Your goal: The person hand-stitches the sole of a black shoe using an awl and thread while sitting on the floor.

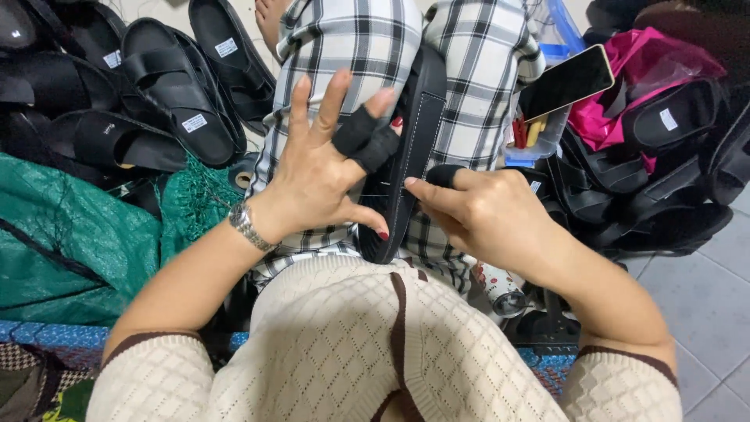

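While the black leather sandal sole [414, 148] lies wedged between checked-trousered knees for steadiness, the left hand [316, 176] braces it, fingers spread. The right hand [488, 215] pinches closed at its stitched edge.

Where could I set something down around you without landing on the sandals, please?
Bare floor tiles at lower right, beyond the right hand, are free. Left is crowded: sandals and green netting. Right holds a second sandal pile and a phone. The lap holds a sole.

Black sandals [176, 98] lie piled on the pale tiled floor [703, 305].
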